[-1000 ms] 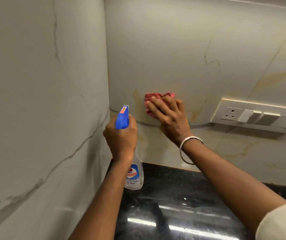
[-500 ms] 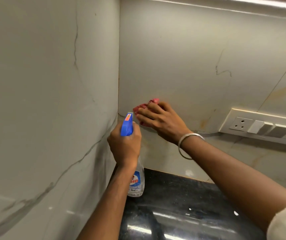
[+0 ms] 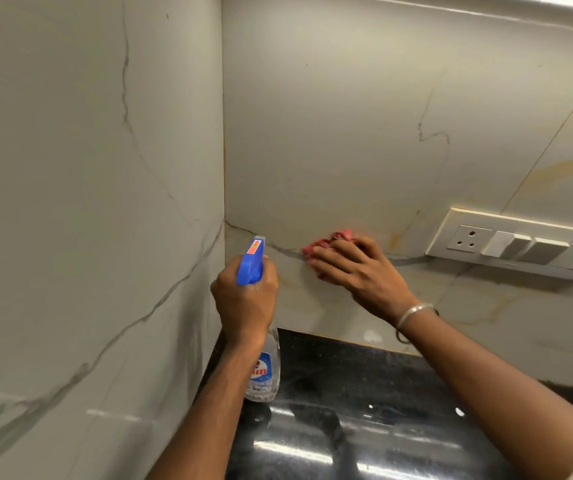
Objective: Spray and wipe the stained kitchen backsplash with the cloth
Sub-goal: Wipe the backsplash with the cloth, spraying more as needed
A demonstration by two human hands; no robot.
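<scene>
**Wiping low on the wall, with a socket close by**

Nearest to me, the glossy black stone countertop (image 3: 364,420) is throwing glare along its front. Over its left end, the left hand (image 3: 243,299) is clenching round the neck of the clear plastic spray bottle (image 3: 263,372) with the blue trigger head, nozzle pointing at the wall. I cannot tell whether its base is touching the counter.

Further in, the right hand (image 3: 358,271), a silver bangle (image 3: 413,311) at its wrist, is pressing the crumpled red cloth (image 3: 326,241) against the pale veined stone backsplash (image 3: 347,133) — fingers spread over it, not curled round it. The cloth is sitting low on the wall, on a grey vein, near the corner.

Just right of it a yellowish streak (image 3: 395,239) is showing, and beyond that the cream switch-and-socket plate (image 3: 507,245). I am judging that plate the main hazard: spraying or wiping wet towards it could be driving liquid into the socket. With the palm open, the cloth could also be slipping free mid-stroke.
</scene>
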